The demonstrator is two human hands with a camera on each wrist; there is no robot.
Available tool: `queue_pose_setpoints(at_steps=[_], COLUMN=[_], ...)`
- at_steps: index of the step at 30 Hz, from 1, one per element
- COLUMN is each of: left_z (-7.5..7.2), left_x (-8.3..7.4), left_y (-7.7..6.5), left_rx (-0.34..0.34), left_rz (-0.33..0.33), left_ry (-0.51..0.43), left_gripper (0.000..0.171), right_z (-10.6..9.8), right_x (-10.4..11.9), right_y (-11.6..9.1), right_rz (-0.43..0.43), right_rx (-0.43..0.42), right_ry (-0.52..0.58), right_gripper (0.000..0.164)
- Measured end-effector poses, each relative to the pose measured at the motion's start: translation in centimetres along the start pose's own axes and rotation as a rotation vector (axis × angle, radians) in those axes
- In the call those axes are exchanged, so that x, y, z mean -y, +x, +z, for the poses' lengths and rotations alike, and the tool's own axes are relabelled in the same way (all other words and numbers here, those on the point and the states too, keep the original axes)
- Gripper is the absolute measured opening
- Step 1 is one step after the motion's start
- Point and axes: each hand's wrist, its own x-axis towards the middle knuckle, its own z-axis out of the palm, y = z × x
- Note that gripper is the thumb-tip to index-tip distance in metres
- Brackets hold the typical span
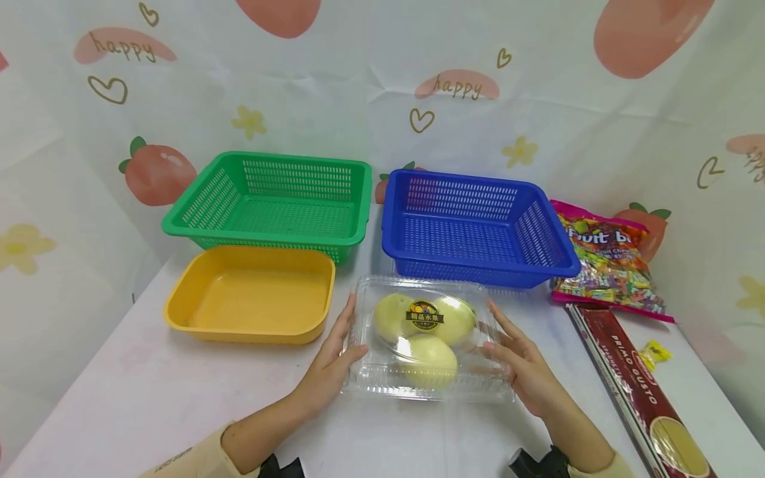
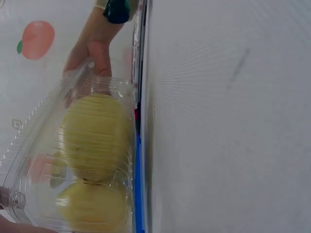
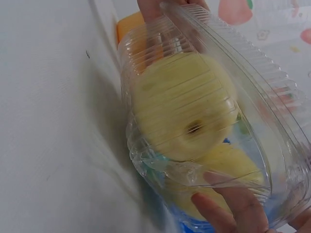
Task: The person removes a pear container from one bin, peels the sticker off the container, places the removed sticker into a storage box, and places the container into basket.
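Between my two hands is a clear plastic fruit box (image 1: 382,386), its lid closed and carrying a black and gold label (image 1: 425,315). Inside lie three round, pale yellow-green fruits (image 1: 427,362); one shows its stem dimple in the right wrist view. My left hand (image 1: 329,365) grips the box's left side, thumb on the near part of the lid edge. On the opposite side my right hand (image 1: 528,368) grips it the same way, its fingers (image 3: 243,206) visible against the plastic. The box appears tilted, close over the table in front of the blue basket.
Behind stand a green basket (image 1: 299,176) and a blue basket (image 1: 460,232), with a yellow tray (image 1: 251,305) before the green one. A candy bag (image 1: 609,259), a dark red spaghetti pack (image 1: 636,378) and a small yellow wrapped candy (image 1: 655,354) lie at the right.
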Motion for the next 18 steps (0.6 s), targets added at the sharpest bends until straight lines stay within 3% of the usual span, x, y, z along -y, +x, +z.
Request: queue_pose_setpoints(at_steps=[13,18], left_z=[0.1,-0.2], left_x=[1.1,0.9], left_y=[0.1,0.3], left_rx=[-0.02,-0.051], left_rz=[-0.048,-0.029], left_ry=[0.019,0.135], left_gripper=[0.07,0.073], right_z=[0.0,0.1], right_x=[-0.9,-0.8], right_y=[0.1,0.3], right_rz=[0.047,0.055], right_rx=[-0.013,-0.019], right_ry=[0.008,-0.004], right_gripper=[0.068,0.069])
